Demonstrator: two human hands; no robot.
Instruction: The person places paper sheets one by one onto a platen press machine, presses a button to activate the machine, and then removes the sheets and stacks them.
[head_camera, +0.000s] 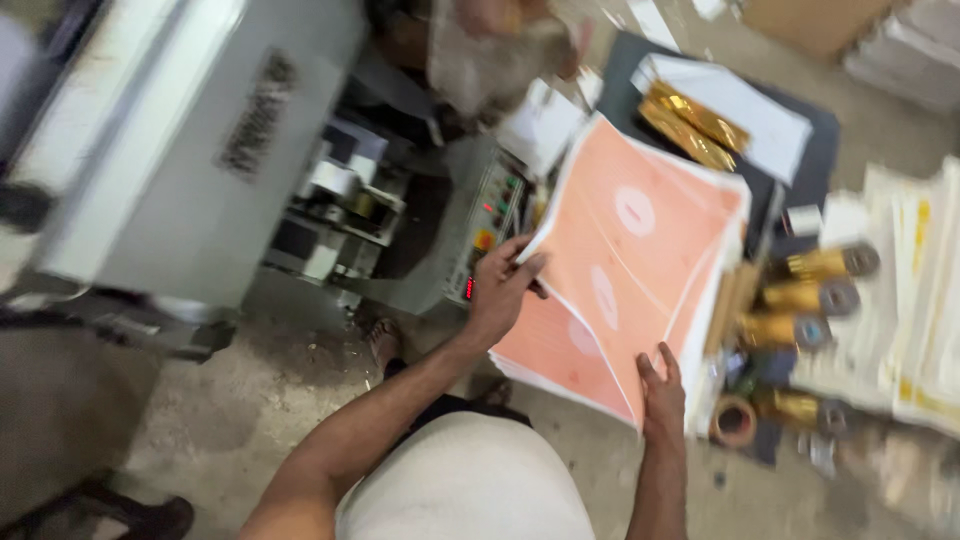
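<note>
- Concrete floor (230, 410) fills the lower left of the frame, dusty; view is blurred throughout.
- Grey machine (200, 140) takes the upper left; its control panel (487, 225), with small lit red indicators, sits at centre, just left of my left hand.
- Orange sheets (630, 270), a stack printed with pale ovals, lie tilted across the centre right of the frame.
- Left hand (505, 285): fingers curled around the stack's left edge, thumb on top, gripping it.
- Right hand (662, 395): at lower centre right, fingers spread flat on the stack's near corner, pressing on the top sheet; thumb side under the edge cannot be resolved.
- Gold foil rolls (810, 300) lie in a row just right of the stack, on their sides.
- Tape roll (733, 420), brown, sits below them, near my right hand.
- White paper stacks (920, 290) occupy the far right edge.
- Gold packets (695, 125) rest on white paper, upper right, beyond the stack.
</note>
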